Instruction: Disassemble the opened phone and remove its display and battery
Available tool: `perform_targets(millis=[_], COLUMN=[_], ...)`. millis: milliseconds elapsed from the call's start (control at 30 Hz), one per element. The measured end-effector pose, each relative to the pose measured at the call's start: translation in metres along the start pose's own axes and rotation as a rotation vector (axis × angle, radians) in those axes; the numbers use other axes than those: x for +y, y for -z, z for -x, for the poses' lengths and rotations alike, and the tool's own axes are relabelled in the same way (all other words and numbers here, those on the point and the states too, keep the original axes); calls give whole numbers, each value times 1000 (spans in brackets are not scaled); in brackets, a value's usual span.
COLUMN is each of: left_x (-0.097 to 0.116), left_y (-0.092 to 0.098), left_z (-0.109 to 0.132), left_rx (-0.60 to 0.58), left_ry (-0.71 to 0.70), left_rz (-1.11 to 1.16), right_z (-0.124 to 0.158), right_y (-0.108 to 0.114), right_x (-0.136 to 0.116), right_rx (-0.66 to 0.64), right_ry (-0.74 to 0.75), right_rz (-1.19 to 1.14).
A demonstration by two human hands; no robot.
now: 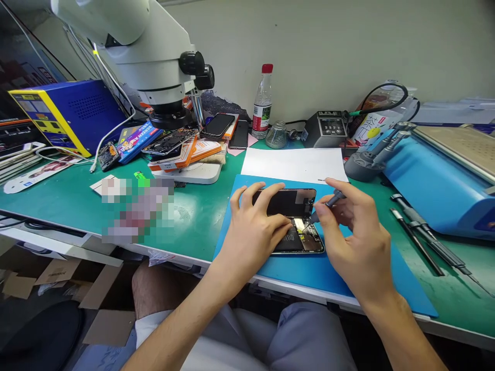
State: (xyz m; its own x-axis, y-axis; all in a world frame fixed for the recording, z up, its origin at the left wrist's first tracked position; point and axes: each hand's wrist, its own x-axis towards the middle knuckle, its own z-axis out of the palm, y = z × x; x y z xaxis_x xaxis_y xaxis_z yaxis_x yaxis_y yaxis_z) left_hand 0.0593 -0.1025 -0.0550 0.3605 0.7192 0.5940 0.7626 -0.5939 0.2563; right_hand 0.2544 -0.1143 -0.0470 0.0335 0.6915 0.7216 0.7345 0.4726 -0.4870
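Note:
An opened smartphone (309, 242) lies on a blue mat (270, 281), its insides bared and a black battery visible. Its detached-looking screen (290, 201) sits just behind the body. My left hand (257, 219) reaches over the phone, fingers curled over the screen side and thumb down by the battery, holding it steady. In my right hand (350, 232) is a small grey screwdriver (330, 201), pinched between thumb and fingers. It slants down toward the phone's right end, near a pale part and a bit of yellow; whether its tip touches a screw I cannot tell.
White paper (294, 162) lies behind the mat. A microscope (154, 62) overhangs stacked phones and boxes on the left. Right of the mat are another screwdriver (429, 232), a dark rod (417, 242) and a blue machine (433, 180). A bottle (263, 103) stands behind.

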Motion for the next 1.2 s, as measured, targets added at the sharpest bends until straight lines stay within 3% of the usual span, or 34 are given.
perform_targets(millis=[133,400,567,1000,1200], left_x=[0,0,1,1,0], left_y=[2,3,2,1,0], left_z=[0,0,1,0,1], left_rx=[-5,-3,-3,-5,2], left_ry=[-7,-27,-24,-23,-26], left_rz=[17,16,-6,-5,-6], right_z=[1,1,2,6,3], right_y=[0,-2,-1,-3,1], right_x=[-2,-7,-3,2,-2], right_rx=[40,-90,34,-101,-88], right_ry=[-105,-58,-46,-28,143], right_rz=[-139,-287,-126,-107,46])
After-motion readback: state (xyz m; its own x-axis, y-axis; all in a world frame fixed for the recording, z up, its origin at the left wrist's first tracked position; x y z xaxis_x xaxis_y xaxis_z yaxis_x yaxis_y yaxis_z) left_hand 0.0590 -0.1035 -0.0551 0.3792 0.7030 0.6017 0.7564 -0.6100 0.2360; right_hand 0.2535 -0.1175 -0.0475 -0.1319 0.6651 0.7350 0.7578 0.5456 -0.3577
